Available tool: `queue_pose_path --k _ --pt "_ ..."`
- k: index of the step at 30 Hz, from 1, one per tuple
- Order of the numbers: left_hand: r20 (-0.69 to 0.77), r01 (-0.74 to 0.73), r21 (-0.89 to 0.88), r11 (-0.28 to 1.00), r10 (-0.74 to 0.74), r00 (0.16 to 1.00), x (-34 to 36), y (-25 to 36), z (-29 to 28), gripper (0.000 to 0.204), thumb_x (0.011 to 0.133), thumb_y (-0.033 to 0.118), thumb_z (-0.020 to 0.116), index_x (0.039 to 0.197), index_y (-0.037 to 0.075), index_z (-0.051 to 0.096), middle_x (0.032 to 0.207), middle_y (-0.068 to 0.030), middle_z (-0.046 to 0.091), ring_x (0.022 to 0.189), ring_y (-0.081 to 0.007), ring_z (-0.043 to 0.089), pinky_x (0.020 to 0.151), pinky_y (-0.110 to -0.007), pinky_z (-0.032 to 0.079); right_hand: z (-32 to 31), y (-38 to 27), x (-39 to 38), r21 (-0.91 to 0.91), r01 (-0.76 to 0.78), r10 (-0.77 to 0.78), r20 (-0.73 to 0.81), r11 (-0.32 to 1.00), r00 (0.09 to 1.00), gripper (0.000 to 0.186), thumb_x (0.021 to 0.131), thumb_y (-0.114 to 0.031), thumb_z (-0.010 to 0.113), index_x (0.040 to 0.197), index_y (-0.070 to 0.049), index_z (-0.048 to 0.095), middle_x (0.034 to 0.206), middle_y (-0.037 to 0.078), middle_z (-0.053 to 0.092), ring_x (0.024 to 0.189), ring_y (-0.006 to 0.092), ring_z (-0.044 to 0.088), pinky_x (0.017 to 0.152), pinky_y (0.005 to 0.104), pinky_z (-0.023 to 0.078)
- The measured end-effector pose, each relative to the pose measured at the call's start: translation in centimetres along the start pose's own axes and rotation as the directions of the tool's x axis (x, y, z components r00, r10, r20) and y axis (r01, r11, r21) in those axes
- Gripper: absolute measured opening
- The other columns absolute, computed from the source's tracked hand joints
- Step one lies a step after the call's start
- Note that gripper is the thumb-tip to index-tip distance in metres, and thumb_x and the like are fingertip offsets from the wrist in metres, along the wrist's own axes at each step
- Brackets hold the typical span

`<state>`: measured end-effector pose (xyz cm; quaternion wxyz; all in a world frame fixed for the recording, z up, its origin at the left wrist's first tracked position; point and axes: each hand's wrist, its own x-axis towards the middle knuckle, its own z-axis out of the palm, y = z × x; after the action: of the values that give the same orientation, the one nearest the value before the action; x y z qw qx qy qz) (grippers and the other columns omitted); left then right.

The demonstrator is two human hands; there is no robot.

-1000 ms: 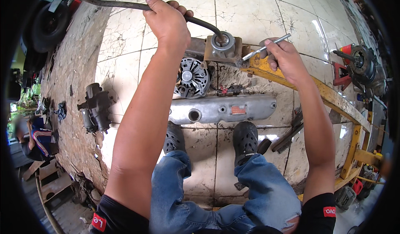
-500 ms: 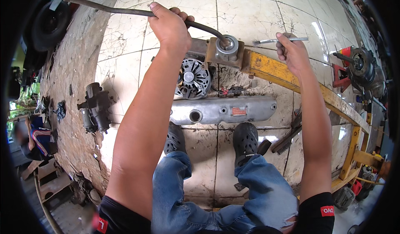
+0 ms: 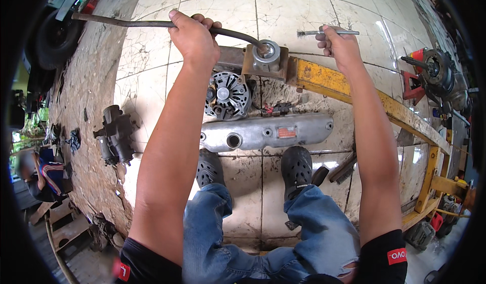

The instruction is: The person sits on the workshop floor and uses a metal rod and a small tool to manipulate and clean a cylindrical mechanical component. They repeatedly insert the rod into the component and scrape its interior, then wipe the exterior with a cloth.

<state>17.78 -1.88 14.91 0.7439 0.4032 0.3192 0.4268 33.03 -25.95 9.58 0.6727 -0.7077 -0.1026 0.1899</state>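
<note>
My left hand (image 3: pixel 193 38) is wrapped around a long, dark, bent metal bar (image 3: pixel 126 24). The bar's right end sits inside the round metal cup (image 3: pixel 273 60) on a square rusty plate at the end of a yellow steel beam (image 3: pixel 324 76). Beyond the beam, my right hand (image 3: pixel 340 47) pinches a slim brush (image 3: pixel 349 32) by its metal-coloured handle, its dark bristles pointing left toward the cup but apart from it. Below the plate lie an alternator (image 3: pixel 229 95) and a long silver valve cover (image 3: pixel 304 130), in front of my shoes.
A dark cast metal part (image 3: pixel 115 134) lies on the left. At right, a hub-like assembly (image 3: pixel 439 76) is beside a red stand (image 3: pixel 412 86). A stiff brush (image 3: pixel 344 168) lies near my right shoe (image 3: pixel 296 167). Someone sits (image 3: pixel 43 175) at far left.
The bar's free left end has swung slightly nearer to me with my left hand. My right hand has moved a little farther away and leftward with the brush. The view has shifted slightly.
</note>
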Motion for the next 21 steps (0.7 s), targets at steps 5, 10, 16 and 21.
queue_pose_path --k 5,10,16,21 --pt "0.014 -0.024 0.02 0.999 0.024 1.0 0.1 0.2 -0.6 0.041 0.106 0.043 0.028 0.114 0.002 0.03 0.085 -0.0081 0.045 0.062 -0.0166 0.044 0.063 -0.037 0.055 -0.9 -1.8 -2.8 -0.283 -0.237 0.342 0.419 0.929 0.841 0.027 0.095 -0.023 0.06 0.098 0.003 0.065 0.079 0.01 0.067 0.062 0.0141 0.062 0.051 0.0262 0.047" --pt "0.026 -0.009 0.011 1.0 0.009 1.0 0.0 -0.1 -0.2 0.042 0.106 0.042 0.028 0.113 0.001 0.03 0.084 -0.008 0.044 0.062 -0.016 0.044 0.063 -0.038 0.055 1.4 0.1 -0.7 -0.131 -0.07 0.097 0.209 0.989 0.973 0.026 0.094 -0.025 0.064 0.099 0.0 0.065 0.075 0.008 0.066 0.061 0.0144 0.062 0.054 0.0281 0.048" --pt "0.026 -0.029 0.015 0.999 0.029 0.999 0.0 0.2 -0.9 0.042 0.106 0.042 0.029 0.113 0.001 0.029 0.085 -0.0084 0.044 0.062 -0.016 0.043 0.063 -0.039 0.055 -1.5 -1.4 -2.3 -0.171 -0.283 0.329 0.423 0.944 0.844 0.024 0.096 -0.022 0.06 0.098 0.002 0.065 0.076 0.008 0.066 0.063 0.0143 0.064 0.053 0.0275 0.05" --pt "0.022 -0.026 0.011 1.0 0.026 0.999 0.0 -0.1 -0.2 0.042 0.106 0.042 0.029 0.112 0.001 0.03 0.084 -0.0084 0.044 0.062 -0.0162 0.043 0.063 -0.04 0.054 1.3 0.0 -0.1 -0.01 0.053 -0.051 0.172 0.999 0.984 0.025 0.097 -0.02 0.058 0.104 0.003 0.065 0.077 0.011 0.067 0.069 0.0162 0.065 0.059 0.029 0.051"
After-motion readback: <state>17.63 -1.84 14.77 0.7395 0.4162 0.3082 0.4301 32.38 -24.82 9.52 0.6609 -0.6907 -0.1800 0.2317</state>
